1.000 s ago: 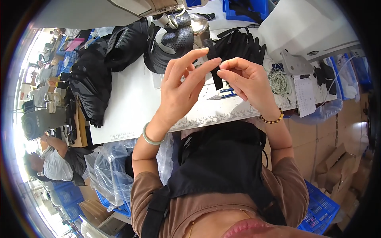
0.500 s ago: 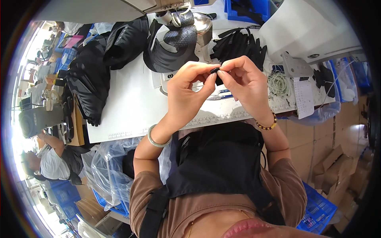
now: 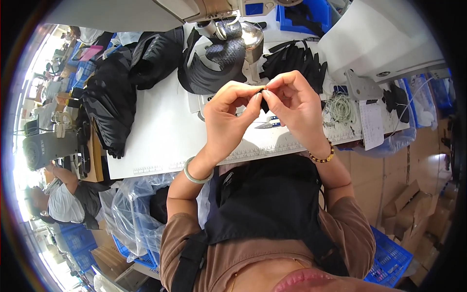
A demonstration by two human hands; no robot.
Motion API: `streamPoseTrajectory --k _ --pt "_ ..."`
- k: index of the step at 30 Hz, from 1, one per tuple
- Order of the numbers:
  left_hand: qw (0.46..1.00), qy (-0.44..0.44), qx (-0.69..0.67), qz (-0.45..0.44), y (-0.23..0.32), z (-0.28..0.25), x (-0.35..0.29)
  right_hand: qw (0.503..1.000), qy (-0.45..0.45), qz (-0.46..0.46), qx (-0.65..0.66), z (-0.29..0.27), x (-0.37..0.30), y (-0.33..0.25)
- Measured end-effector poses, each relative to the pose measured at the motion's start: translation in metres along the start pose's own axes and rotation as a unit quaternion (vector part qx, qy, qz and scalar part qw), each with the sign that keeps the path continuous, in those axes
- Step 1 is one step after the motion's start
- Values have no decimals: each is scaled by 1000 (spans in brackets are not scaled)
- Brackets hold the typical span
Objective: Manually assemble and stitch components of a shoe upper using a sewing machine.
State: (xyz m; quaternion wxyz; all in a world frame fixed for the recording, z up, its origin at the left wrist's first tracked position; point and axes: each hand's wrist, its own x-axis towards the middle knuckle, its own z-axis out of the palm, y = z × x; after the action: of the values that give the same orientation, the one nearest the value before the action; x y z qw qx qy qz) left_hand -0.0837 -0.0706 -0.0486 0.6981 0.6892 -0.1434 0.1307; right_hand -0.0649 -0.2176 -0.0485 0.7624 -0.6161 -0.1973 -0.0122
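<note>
Both hands are raised over the front of the white worktable [image 3: 155, 138], pinching a small black strip [image 3: 264, 105] between thumbs and fingertips. My left hand [image 3: 227, 116] grips it from the left, and my right hand [image 3: 297, 108] from the right, their fingertips almost meeting. Part of the strip hangs down between the thumbs; the rest is hidden by fingers. Beneath the hands lies a pair of thread snips [image 3: 268, 123], partly covered by my right hand. Behind them is a pile of black strips [image 3: 296, 63]. A curved black panel [image 3: 206, 73] rests at the sewing machine [image 3: 214, 9].
Stacked black patterned pieces [image 3: 109, 100] cover the table's left side. A thread tangle [image 3: 339, 108] and a paper sheet [image 3: 371, 124] are at the right. A blue bin [image 3: 287, 22] stands at the back. A ruler strip [image 3: 194, 164] runs along the front edge. Another person [image 3: 68, 202] sits far left.
The black strip has turned, and a piece of it now hangs below the fingertips. Both hands keep pinching it, with fingers slightly shifted. More of the thread snips shows.
</note>
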Motion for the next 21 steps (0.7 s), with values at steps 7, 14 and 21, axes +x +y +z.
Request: streamPoseTrajectory --k 7,14,21 --pt "981 83 -148 -89 -1 9 -1 998 21 -25 -45 8 -9 5" --pt "962 77 -216 -147 11 -4 -12 991 -91 70 73 -15 9 -24" --pt "964 -133 -97 -210 35 -32 19 943 -190 -102 -254 -19 20 -28"
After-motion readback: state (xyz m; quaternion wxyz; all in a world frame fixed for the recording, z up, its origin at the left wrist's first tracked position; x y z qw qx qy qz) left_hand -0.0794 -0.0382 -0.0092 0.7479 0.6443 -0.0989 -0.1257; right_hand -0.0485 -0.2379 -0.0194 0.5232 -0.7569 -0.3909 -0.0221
